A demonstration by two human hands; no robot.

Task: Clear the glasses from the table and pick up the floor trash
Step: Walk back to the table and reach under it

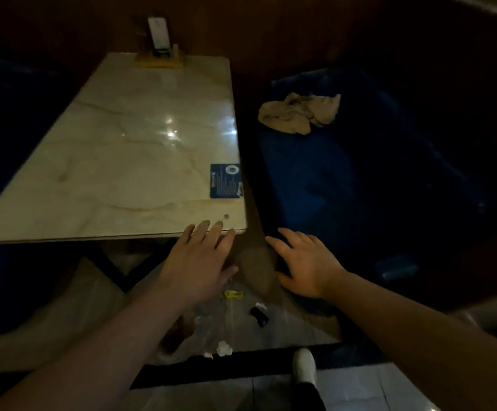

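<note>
A pale marble table fills the left middle of the dim view, and no glasses show on it. My left hand is open, fingers spread, its fingertips at the table's near right corner. My right hand is open too, held in the gap between the table and a blue bench. Under my hands trash lies on the floor: a yellow scrap, a small black piece, white crumpled paper bits and clear plastic wrap.
A wooden stand with a white card sits at the table's far end. A blue sticker marks the right edge. A crumpled beige cloth lies on the blue bench. My white shoe stands on floor tiles.
</note>
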